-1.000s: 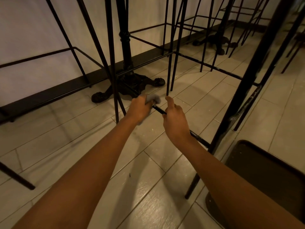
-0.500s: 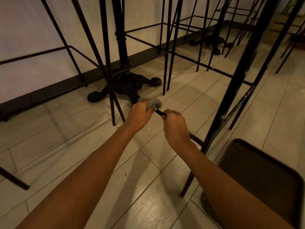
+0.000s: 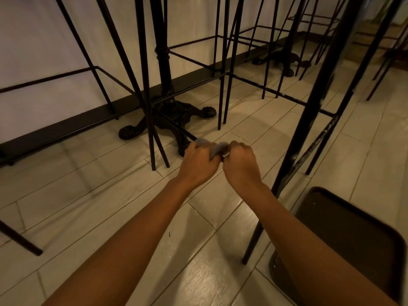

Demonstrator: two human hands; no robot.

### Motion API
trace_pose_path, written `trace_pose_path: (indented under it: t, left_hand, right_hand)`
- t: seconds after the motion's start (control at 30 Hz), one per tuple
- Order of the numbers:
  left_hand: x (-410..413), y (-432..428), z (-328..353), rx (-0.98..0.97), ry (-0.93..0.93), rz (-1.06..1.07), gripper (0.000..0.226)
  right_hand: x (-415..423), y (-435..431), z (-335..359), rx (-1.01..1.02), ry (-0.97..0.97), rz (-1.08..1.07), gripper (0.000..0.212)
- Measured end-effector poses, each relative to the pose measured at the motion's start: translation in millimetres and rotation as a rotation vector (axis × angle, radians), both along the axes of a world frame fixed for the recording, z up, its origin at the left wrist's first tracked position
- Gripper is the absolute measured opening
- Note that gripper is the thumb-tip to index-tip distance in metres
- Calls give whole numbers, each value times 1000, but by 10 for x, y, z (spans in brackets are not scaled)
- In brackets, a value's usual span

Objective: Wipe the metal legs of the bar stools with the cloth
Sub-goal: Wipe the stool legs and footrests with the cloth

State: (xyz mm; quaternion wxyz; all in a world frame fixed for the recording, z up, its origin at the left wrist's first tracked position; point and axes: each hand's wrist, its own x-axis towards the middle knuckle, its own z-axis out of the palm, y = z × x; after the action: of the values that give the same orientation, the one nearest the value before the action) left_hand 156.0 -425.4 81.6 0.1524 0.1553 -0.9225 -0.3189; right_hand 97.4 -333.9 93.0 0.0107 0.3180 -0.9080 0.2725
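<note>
My left hand (image 3: pixel 199 165) and my right hand (image 3: pixel 240 165) are side by side, knuckles up, low over the tiled floor. A small grey cloth (image 3: pixel 215 149) is bunched between them, and both hands grip it. They sit on the low black crossbar (image 3: pixel 187 134) of a bar stool, which runs from the table base toward the thick black stool leg (image 3: pixel 309 120) at right. The stretch of bar under the hands is hidden. Thin black stool legs (image 3: pixel 145 89) stand just left of the hands.
An ornate black cast-iron table base (image 3: pixel 170 115) stands behind the hands by the dark skirting board (image 3: pixel 66 129). More stool frames (image 3: pixel 271 62) crowd the back and right. A dark stool seat (image 3: pixel 353 239) lies low at the bottom right. Another leg tip (image 3: pixel 26 245) pokes in at left.
My right hand slid left along the crossbar until it met my left hand, and it now grips the cloth too. The exposed bar between the hands is covered.
</note>
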Motion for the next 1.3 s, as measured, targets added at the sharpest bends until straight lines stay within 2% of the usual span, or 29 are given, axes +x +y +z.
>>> trace_pose_path:
  t: [0.07,0.13,0.23,0.37,0.47,0.57,0.63,0.77,0.93,1.13,1.3]
  left_hand:
    - [12,27,44,16,-114,28,37]
    - [40,51,83,71,-132,-9,46]
    - [46,-1,102,212,-149,17,46]
    - [-39,-195,-50,323,-111,2,55]
    - [-30,-258,-68,359,-122,7,59]
    - [-3,-234,27,352,-70,-61,46]
    - [-13,-272,39,304,-43,-59,38]
    - [-80,-487,-164,112,-67,-43,40]
    - [-92,-689,-229,-48,-16,55,31]
    - [-166,-834,-177,-94,-38,-22,35]
    - [-146,-743,-272,-161,11,-20,32]
  right_hand:
    - [16,-4,83,-70,47,-16,23]
    - [31,-49,152,-136,87,-9,28]
    - [64,-120,231,-192,-5,14,30]
    - [152,-154,235,-160,-134,20,39]
    - [206,-170,202,-153,-139,33,46]
    - [226,-216,126,-83,-115,33,63]
    - [218,-262,47,-44,-53,17,62]
    - [172,-308,-121,63,65,18,47]
    - [173,-311,-209,171,161,63,54]
    - [201,-347,-186,249,186,115,73]
    - [205,-369,-185,293,250,89,76]
